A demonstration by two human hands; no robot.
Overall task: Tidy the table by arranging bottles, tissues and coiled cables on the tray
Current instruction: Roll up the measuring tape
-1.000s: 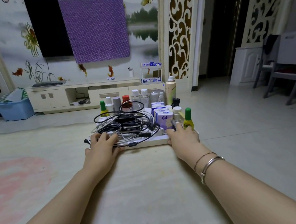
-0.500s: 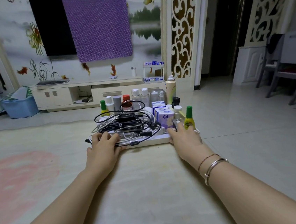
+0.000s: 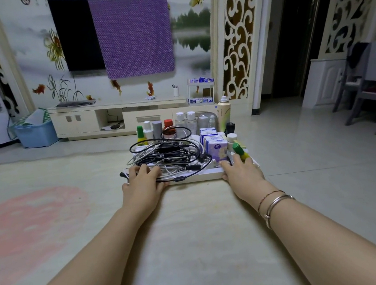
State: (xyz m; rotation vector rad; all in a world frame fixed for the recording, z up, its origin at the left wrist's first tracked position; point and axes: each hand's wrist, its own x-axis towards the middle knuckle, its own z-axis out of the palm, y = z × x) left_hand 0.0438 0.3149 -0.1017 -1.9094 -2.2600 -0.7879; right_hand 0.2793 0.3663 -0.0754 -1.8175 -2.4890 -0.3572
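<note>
Fingers of left hand [image 3: 142,182] curled over tray [image 3: 195,177] near-left corner, resting on coiled cables [image 3: 170,158]. Right hand [image 3: 241,171] gripped near-right corner, fingers bent over rim beside tissue packs [image 3: 215,143]. Tray sat at far end of table [image 3: 193,246]. Bottles [image 3: 186,121] lined tray's far edge. Changed since half second ago: green-capped bottle [image 3: 240,152] at right edge, upright then, now tilted against right hand. Grips unchanged.

Cable pile [image 3: 169,158] hides most of the tray [image 3: 200,177] floor & the lower bottles behind it. Left hand [image 3: 141,184] fingertips buried in the cables; right hand [image 3: 241,171] covers the tray's near-right corner. Tissue pack [image 3: 216,147] print too small to read. Both elbows cut off at bottom edge.
</note>
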